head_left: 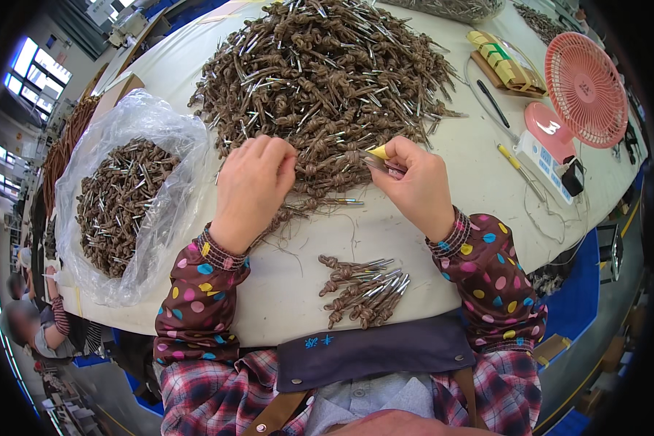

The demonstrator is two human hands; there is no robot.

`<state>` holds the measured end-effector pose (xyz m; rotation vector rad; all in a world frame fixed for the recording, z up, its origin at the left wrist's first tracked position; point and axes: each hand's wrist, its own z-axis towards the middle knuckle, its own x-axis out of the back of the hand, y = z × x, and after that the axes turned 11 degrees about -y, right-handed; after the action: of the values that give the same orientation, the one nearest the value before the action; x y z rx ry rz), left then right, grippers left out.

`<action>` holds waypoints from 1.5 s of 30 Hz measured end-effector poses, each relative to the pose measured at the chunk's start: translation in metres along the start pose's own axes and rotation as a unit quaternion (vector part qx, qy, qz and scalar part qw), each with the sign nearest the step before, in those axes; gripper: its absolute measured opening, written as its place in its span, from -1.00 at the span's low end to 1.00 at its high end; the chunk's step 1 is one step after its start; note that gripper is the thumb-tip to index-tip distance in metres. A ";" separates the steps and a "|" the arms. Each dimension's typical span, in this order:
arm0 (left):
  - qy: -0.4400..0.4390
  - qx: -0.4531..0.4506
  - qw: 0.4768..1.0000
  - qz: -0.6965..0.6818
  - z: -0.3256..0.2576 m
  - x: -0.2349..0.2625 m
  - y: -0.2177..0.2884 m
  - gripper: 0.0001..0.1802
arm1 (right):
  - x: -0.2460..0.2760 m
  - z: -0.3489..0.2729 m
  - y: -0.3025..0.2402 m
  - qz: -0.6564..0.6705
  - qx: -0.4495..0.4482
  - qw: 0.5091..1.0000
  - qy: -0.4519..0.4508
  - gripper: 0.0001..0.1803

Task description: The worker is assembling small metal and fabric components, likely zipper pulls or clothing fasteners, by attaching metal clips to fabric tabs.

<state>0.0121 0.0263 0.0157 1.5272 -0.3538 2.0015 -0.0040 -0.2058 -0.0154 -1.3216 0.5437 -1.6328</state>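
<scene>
A large heap of knotted brown cords (305, 80) with silvery metal tips covers the far middle of the table. At its near edge my left hand (256, 185) is closed, its fingertips pinching a brown cord, partly hidden by the hand. My right hand (416, 185) is closed around a small metal tool with a yellow part (379, 152), which looks like thread snips; its point is at the cords. Between the hands lie more knotted cords. Closer to me rests a small group of knotted cords (363, 291), tips pointing up and right.
On the left stands a clear plastic bag (189, 138) of similar cords. To the right are a pink fan (585, 87), a white power strip (543, 166), a black pen (493, 104), a yellow-handled tool (519, 171) and a yellow packet (512, 62). People sit far left.
</scene>
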 end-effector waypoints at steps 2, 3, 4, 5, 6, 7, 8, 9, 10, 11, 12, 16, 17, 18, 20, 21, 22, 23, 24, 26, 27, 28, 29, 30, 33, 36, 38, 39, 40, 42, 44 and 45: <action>0.035 0.045 0.998 0.024 0.001 0.004 -0.001 -0.79 | 0.001 -0.001 -0.003 -0.010 -0.004 1.000 -0.015 -0.83; 0.060 0.041 0.997 -0.018 0.002 0.008 0.002 -0.74 | 0.000 -0.001 -0.002 -0.010 -0.004 1.000 -0.015 -0.83; 0.084 0.037 0.994 -0.059 0.002 0.012 0.006 -0.69 | -0.001 -0.001 -0.001 -0.021 0.008 1.000 -0.012 -0.83; 0.065 0.017 0.991 -0.118 0.001 0.012 0.010 -0.59 | -0.002 -0.002 0.000 -0.032 0.020 0.999 -0.010 -0.83; 0.065 0.018 0.991 -0.117 0.001 0.009 0.016 -0.59 | -0.003 -0.002 -0.001 -0.031 0.020 0.999 -0.011 -0.83; 0.066 -0.012 0.992 -0.107 0.001 0.006 0.023 -0.58 | -0.004 -0.003 -0.002 -0.042 0.021 0.999 -0.011 -0.83; 0.067 -0.043 0.992 -0.096 0.001 0.002 0.028 -0.57 | -0.004 -0.003 -0.002 -0.052 0.022 0.998 -0.011 -0.83; 0.070 -0.054 0.994 -0.065 0.000 -0.003 0.029 -0.54 | -0.005 -0.003 -0.002 -0.051 0.023 0.998 -0.013 -0.83; 0.070 -0.054 0.994 -0.065 0.000 -0.007 0.028 -0.54 | -0.005 -0.003 -0.003 -0.029 0.018 0.999 -0.022 -0.84; 0.082 -0.079 0.993 -0.037 -0.001 -0.010 0.028 -0.53 | -0.005 -0.003 -0.004 -0.008 0.014 0.999 -0.031 -0.84; 0.094 -0.103 0.990 -0.008 -0.001 -0.012 0.027 -0.52 | -0.005 -0.003 -0.003 -0.008 0.013 0.999 -0.030 -0.84; 0.120 -0.138 0.981 0.070 -0.001 -0.016 0.023 -0.70 | -0.002 0.000 -0.010 0.140 -0.071 0.983 -0.100 -0.85; 0.120 -0.138 0.981 0.070 -0.002 -0.017 0.021 -0.70 | 0.000 0.000 -0.012 0.185 -0.115 0.967 -0.133 -0.85; 0.125 -0.138 0.980 0.074 -0.002 -0.019 0.020 -0.70 | 0.000 0.001 -0.009 0.185 -0.116 0.967 -0.133 -0.85; 0.131 -0.139 0.979 0.077 -0.001 -0.018 0.019 -0.69 | 0.000 0.001 -0.002 0.264 -0.149 0.938 -0.170 -0.79; 0.129 -0.138 0.980 0.069 0.000 -0.017 0.019 -0.71 | 0.000 0.001 -0.002 0.264 -0.149 0.938 -0.170 -0.79; 0.127 -0.135 0.981 0.061 0.001 -0.016 0.019 -0.72 | 0.000 0.001 -0.003 0.283 -0.152 0.931 -0.175 -0.80; 0.127 -0.134 0.981 0.062 0.001 -0.016 0.018 -0.72 | 0.000 0.002 -0.004 0.302 -0.156 0.923 -0.181 -0.80; 0.123 -0.137 0.981 0.052 0.001 -0.016 0.016 -0.73 | 0.001 0.002 -0.005 0.303 -0.155 0.923 -0.182 -0.80; 0.119 -0.140 0.982 0.040 0.001 -0.018 0.013 -0.74 | 0.003 0.003 -0.008 0.308 -0.182 0.913 -0.197 -0.81; 0.113 -0.136 0.984 0.022 0.000 -0.019 0.013 -0.76 | 0.002 0.002 -0.008 0.308 -0.182 0.913 -0.197 -0.81; 0.108 -0.132 0.985 0.005 0.000 -0.018 0.012 -0.78 | 0.001 0.001 -0.008 0.306 -0.177 0.914 -0.197 -0.82; 0.109 -0.131 0.985 0.006 0.000 -0.017 0.013 -0.78 | 0.000 0.001 -0.008 0.305 -0.171 0.916 -0.197 -0.83; 0.106 -0.126 0.986 -0.005 0.001 -0.016 0.014 -0.83 | -0.001 0.001 -0.008 0.305 -0.170 0.916 -0.197 -0.83; 0.058 -0.087 0.989 -0.105 0.000 -0.017 0.015 -0.91 | -0.005 0.000 -0.004 0.304 -0.171 0.918 -0.187 -0.85; -0.061 -0.029 0.942 -0.328 0.001 -0.011 0.017 -0.94 | -0.007 -0.001 0.000 0.296 -0.135 0.938 -0.123 -0.87; -0.135 -0.001 0.882 -0.452 0.001 -0.005 0.015 -0.94 | -0.008 0.000 0.004 0.201 -0.073 0.974 -0.077 -0.82; -0.175 -0.025 0.881 -0.438 0.001 -0.003 0.011 -0.93 | -0.009 -0.001 0.004 0.201 -0.073 0.974 -0.076 -0.82; -0.214 -0.047 0.879 -0.424 0.001 -0.001 0.009 -0.92 | -0.011 -0.003 0.004 0.105 -0.023 0.993 -0.056 -0.84; -0.170 -0.071 0.911 -0.370 0.000 0.004 0.009 -0.92 | -0.012 -0.004 0.002 0.008 0.028 0.999 -0.035 -0.84; -0.126 -0.100 0.935 -0.315 0.002 0.008 0.011 -0.92 | -0.009 -0.004 0.000 -0.022 0.053 0.998 -0.012 -0.84; -0.125 -0.098 0.938 -0.308 0.002 0.010 0.013 -0.93 | -0.008 -0.004 0.000 -0.023 0.053 0.998 -0.011 -0.84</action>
<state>0.0045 0.0178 0.0271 1.5258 -0.1396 1.2564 -0.0078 -0.1995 -0.0211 -1.2802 0.4115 -1.6595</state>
